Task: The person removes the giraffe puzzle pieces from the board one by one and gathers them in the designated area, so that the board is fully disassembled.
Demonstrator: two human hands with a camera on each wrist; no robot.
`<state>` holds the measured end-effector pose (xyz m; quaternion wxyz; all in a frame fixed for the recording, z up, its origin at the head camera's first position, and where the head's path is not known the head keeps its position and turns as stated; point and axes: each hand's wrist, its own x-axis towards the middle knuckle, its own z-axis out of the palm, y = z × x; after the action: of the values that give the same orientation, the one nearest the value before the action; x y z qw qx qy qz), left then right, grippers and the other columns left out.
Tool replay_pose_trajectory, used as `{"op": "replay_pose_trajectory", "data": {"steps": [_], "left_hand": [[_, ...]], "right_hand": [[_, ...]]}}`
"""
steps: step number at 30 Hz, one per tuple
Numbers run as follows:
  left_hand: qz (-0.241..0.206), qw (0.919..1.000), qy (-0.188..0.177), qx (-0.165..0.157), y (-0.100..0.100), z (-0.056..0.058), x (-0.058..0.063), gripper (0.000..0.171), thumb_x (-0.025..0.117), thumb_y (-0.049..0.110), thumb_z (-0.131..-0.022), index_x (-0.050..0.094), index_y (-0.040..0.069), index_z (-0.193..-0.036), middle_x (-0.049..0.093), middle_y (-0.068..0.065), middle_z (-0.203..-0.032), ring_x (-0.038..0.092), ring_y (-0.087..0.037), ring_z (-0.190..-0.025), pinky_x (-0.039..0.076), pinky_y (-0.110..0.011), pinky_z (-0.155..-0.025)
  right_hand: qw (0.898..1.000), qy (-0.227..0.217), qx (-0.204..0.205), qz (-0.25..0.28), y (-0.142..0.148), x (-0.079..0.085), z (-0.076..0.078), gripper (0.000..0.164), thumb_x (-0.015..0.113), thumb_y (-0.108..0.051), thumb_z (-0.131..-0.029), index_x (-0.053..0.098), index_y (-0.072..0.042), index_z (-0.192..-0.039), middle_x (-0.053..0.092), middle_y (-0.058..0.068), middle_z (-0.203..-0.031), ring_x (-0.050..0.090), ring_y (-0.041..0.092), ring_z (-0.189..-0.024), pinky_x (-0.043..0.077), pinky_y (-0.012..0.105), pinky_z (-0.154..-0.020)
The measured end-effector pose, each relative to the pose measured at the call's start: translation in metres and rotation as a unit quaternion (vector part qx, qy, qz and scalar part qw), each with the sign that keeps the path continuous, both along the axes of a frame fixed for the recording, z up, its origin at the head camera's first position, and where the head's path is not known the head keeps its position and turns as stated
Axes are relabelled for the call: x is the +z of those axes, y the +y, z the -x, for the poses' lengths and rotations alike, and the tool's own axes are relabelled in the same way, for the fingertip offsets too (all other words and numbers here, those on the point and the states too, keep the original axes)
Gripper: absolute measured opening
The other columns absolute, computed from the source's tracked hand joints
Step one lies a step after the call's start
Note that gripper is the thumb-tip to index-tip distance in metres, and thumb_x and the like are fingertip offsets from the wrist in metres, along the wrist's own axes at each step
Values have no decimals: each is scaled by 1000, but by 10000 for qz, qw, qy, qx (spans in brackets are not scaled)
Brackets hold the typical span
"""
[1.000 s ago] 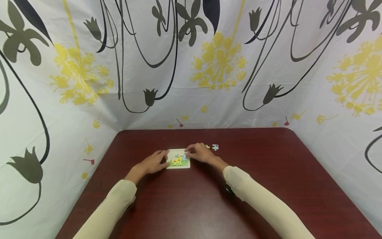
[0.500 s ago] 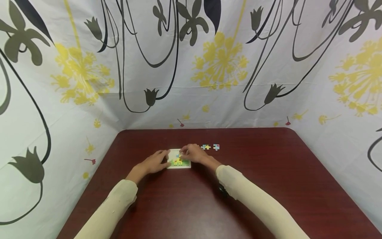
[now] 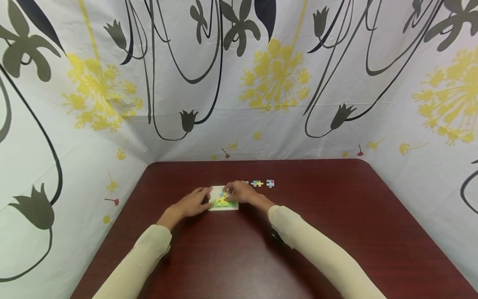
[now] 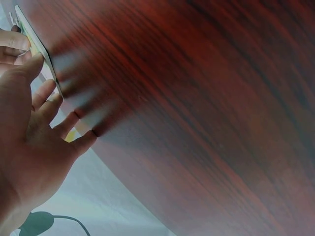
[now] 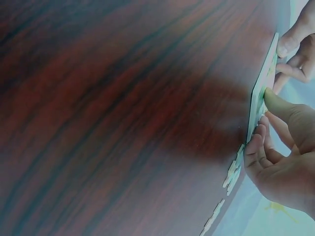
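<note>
A small white-framed jigsaw board [image 3: 223,209] with a yellow giraffe picture lies flat near the far side of the table. My left hand [image 3: 192,202] steadies its left side, thumb at the near corner and fingers spread toward the far one. In the left wrist view, the other fingers of this hand reach down to the tabletop. My right hand [image 3: 242,192] is over the upper right part of the board, pinching a small puzzle piece mostly hidden by the fingers. The right wrist view shows its thumb [image 5: 275,104] down at the board's face.
To the right of the board lie loose puzzle pieces: a blue-and-yellow one [image 3: 257,183], a blue one with red [image 3: 270,183], and another partly behind my right hand. The dark red table [image 3: 231,253] ends at a flower-printed white cloth [image 3: 224,137].
My right hand has moved left over the board, uncovering loose pieces behind it, then stayed nearly still with its fingertips at the picture. My left hand keeps its place.
</note>
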<state>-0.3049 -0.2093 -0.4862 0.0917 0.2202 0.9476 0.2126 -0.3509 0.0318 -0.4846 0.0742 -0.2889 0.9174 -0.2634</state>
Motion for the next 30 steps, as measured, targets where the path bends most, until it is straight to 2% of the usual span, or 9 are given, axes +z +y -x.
{"op": "replay_pose_trajectory", "data": {"steps": [10,19,24,30], "left_hand": [[-53,10000,-1,-17,1,-1,3,58,63,35,-106,44,8,-153,52,-12,-145,43,-35,-143,44,-56,-105],[-36,10000,-4,-17,1,0,3,64,62,35,-106,39,7,-158,55,-5,-136,45,-33,-141,45,-54,-104],[7,10000,-12,-17,2,-1,3,64,62,35,-106,38,7,-158,55,-7,-139,44,-34,-143,44,-55,-105],[37,10000,-57,2,1,-2,4,64,61,35,-106,38,6,-159,53,-10,-143,41,-36,-145,43,-56,-106]], "right_hand": [[9986,325,34,409,0,-2,-3,31,83,-16,-91,73,-10,-120,73,8,-109,69,21,-99,57,34,-82],[9933,431,305,1025,3,0,-6,17,71,-9,-100,74,-11,-117,76,6,-105,72,17,-97,58,31,-79],[9902,500,436,1226,6,0,-6,18,72,-8,-99,74,-8,-117,77,8,-105,73,19,-96,59,33,-82],[9884,465,390,1394,15,2,-3,18,73,-9,-98,75,-8,-116,77,6,-105,74,19,-96,58,32,-84]]}}
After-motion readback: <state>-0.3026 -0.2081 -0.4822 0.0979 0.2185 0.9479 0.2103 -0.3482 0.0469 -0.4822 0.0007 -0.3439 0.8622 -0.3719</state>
